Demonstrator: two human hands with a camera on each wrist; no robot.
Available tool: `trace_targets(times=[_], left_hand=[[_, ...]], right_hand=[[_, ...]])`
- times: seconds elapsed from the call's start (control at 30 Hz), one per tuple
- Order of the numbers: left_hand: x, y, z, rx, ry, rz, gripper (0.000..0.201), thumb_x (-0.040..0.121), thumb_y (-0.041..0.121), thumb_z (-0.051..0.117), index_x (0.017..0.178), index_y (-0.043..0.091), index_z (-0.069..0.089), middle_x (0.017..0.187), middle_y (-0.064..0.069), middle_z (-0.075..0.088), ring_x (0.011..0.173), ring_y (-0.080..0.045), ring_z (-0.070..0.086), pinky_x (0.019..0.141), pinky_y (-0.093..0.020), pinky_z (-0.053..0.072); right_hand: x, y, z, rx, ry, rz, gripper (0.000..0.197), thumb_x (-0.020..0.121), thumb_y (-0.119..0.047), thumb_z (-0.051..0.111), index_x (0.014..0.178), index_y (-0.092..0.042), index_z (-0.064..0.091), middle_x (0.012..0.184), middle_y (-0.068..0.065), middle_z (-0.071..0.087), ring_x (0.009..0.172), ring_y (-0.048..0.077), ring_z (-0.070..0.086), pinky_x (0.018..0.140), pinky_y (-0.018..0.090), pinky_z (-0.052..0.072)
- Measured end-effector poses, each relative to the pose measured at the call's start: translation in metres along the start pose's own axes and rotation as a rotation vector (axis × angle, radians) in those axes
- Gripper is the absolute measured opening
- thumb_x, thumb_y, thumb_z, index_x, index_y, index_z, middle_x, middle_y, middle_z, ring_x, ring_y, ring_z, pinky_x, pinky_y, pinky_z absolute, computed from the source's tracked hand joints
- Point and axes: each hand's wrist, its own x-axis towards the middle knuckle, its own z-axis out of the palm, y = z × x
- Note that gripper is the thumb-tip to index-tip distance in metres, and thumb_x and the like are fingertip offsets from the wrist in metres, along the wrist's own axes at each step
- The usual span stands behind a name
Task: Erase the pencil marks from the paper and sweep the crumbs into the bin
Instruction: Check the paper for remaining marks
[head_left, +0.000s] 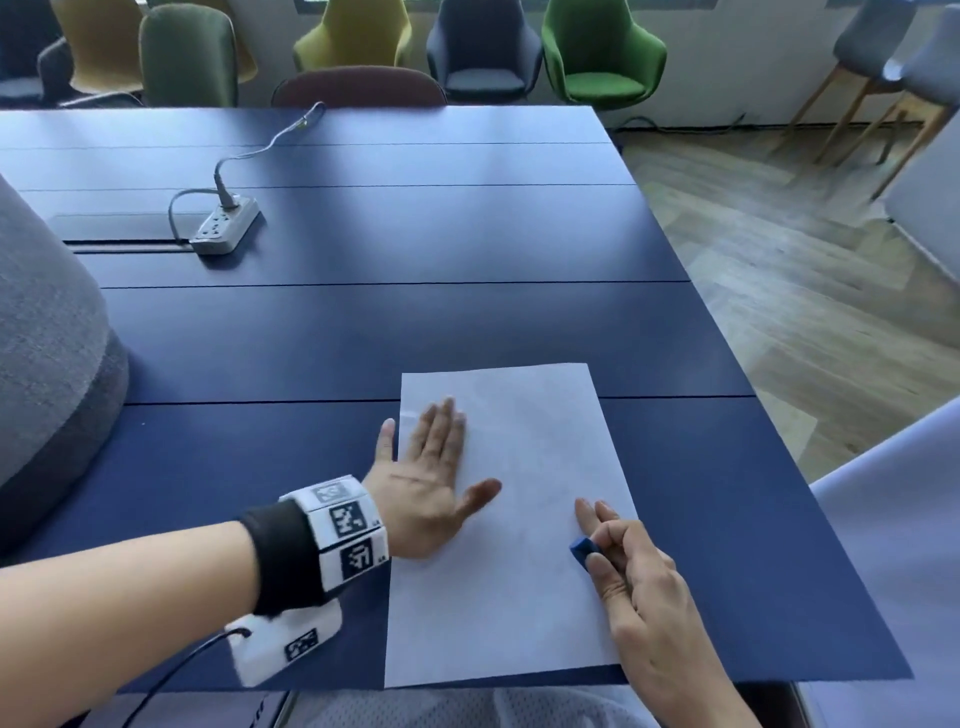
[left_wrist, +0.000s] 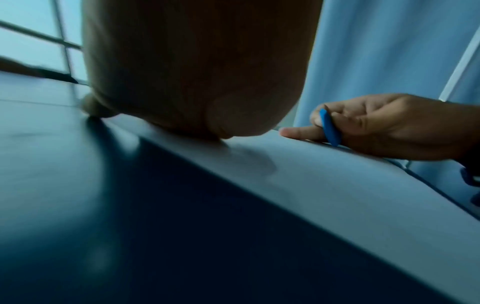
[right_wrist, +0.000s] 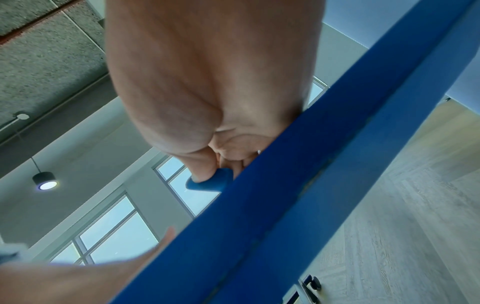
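1. We are looking for brands or writing and reading none: the wristband (head_left: 343, 525) on our left wrist is carrying black-and-white square code patterns, three on the band and one more on the white block hanging under it, but no legible words.
2. We are counting one sheet of paper (head_left: 524, 597), one blue eraser (head_left: 583, 548), one power strip (head_left: 224, 227) with one plug in it, and two hands.
3. We are pressing our left hand (head_left: 431, 478) flat on the paper's left edge, fingers straight and spread wide, the little finger lying off the sheet on the blue table (head_left: 363, 332).
4. We are pinching the eraser in our right hand (head_left: 639, 587) between thumb and curled fingers, with two fingers stretched forward onto the paper near its right edge.
5. The paper is lying on the table's near edge, in front of us; its pencil marks are too faint to make out.
6. We are seeing several chairs (head_left: 597, 57) lined up beyond the table.
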Motion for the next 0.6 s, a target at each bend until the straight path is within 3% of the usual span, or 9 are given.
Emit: trace_targets(times=[0.1, 0.17, 0.2, 0.27, 0.3, 0.37, 0.43, 0.5, 0.6], left_hand=[[-0.016, -0.026, -0.003, -0.058, -0.004, -0.199, 0.116, 0.053, 0.083, -0.024, 0.142, 0.011, -0.034, 0.147, -0.001, -0.046, 0.137, -0.015, -0.039, 0.112, -0.050, -0.024], [-0.033, -0.019, 0.007, 0.016, 0.095, -0.070, 0.113, 0.059, 0.082, -0.031, 0.144, 0.009, -0.031, 0.150, -0.007, -0.041, 0.142, -0.021, -0.032, 0.114, -0.051, -0.020], [-0.044, -0.010, 0.017, 0.108, 0.129, 0.056, 0.108, 0.072, 0.081, -0.025, 0.151, 0.006, -0.018, 0.157, -0.011, -0.026, 0.148, -0.025, -0.016, 0.116, -0.051, -0.009], [-0.061, 0.006, 0.046, 0.162, 0.135, 0.238, 0.092, 0.094, 0.073, 0.007, 0.154, 0.005, 0.018, 0.161, -0.015, 0.014, 0.148, -0.026, 0.019, 0.109, -0.049, 0.015], [-0.065, 0.010, 0.055, 0.170, 0.140, 0.294, 0.086, 0.096, 0.070, 0.015, 0.154, 0.007, 0.023, 0.160, -0.014, 0.022, 0.147, -0.023, 0.023, 0.107, -0.048, 0.018], [-0.064, 0.005, 0.050, 0.186, 0.124, 0.296, 0.088, 0.094, 0.073, 0.006, 0.156, 0.011, 0.000, 0.163, -0.011, 0.008, 0.150, -0.016, 0.000, 0.113, -0.047, 0.007], [-0.051, -0.016, 0.031, 0.135, 0.103, 0.149, 0.094, 0.073, 0.079, -0.024, 0.142, 0.016, -0.036, 0.156, -0.006, -0.030, 0.140, -0.016, -0.035, 0.117, -0.046, -0.016], [-0.039, -0.036, 0.013, 0.072, 0.064, -0.021, 0.109, 0.049, 0.082, -0.039, 0.135, 0.016, -0.041, 0.147, -0.003, -0.046, 0.134, -0.017, -0.043, 0.114, -0.046, -0.022], [-0.039, -0.020, 0.007, 0.138, 0.016, 0.053, 0.110, 0.053, 0.082, -0.035, 0.140, 0.016, -0.038, 0.145, -0.001, -0.049, 0.134, -0.015, -0.044, 0.114, -0.047, -0.024]], right_hand=[[0.000, 0.000, 0.001, 0.003, 0.010, -0.015, 0.020, 0.096, -0.021, 0.049, 0.085, -0.037, 0.043, 0.126, -0.032, 0.055, 0.133, -0.013, 0.030, 0.105, 0.024, 0.033], [0.000, -0.001, 0.002, 0.007, 0.016, -0.019, 0.015, 0.095, -0.027, 0.048, 0.086, -0.038, 0.044, 0.127, -0.031, 0.054, 0.134, -0.012, 0.031, 0.105, 0.026, 0.034], [0.000, 0.000, 0.002, 0.002, 0.020, -0.023, 0.015, 0.095, -0.027, 0.048, 0.085, -0.038, 0.043, 0.127, -0.030, 0.054, 0.134, -0.011, 0.031, 0.106, 0.027, 0.034], [0.000, 0.000, 0.002, -0.003, 0.024, -0.029, 0.019, 0.095, -0.024, 0.049, 0.084, -0.038, 0.043, 0.129, -0.028, 0.055, 0.134, -0.010, 0.031, 0.107, 0.028, 0.034], [0.000, -0.001, 0.002, -0.002, 0.021, -0.030, 0.019, 0.095, -0.023, 0.049, 0.084, -0.038, 0.043, 0.130, -0.026, 0.054, 0.135, -0.010, 0.031, 0.107, 0.027, 0.033], [0.000, -0.002, 0.002, 0.002, 0.007, -0.026, 0.021, 0.096, -0.021, 0.049, 0.084, -0.038, 0.044, 0.132, -0.024, 0.054, 0.135, -0.011, 0.030, 0.106, 0.023, 0.032], [-0.001, -0.001, 0.001, -0.004, 0.000, -0.015, 0.024, 0.096, -0.018, 0.049, 0.085, -0.039, 0.044, 0.132, -0.024, 0.053, 0.134, -0.013, 0.029, 0.104, 0.019, 0.031], [-0.002, 0.000, 0.001, -0.015, -0.001, -0.018, 0.022, 0.096, -0.020, 0.049, 0.085, -0.038, 0.044, 0.133, -0.025, 0.053, 0.134, -0.012, 0.029, 0.105, 0.020, 0.031], [-0.001, 0.000, 0.002, -0.008, 0.009, -0.021, 0.017, 0.095, -0.026, 0.048, 0.084, -0.039, 0.044, 0.132, -0.025, 0.054, 0.135, -0.010, 0.030, 0.107, 0.027, 0.034]])
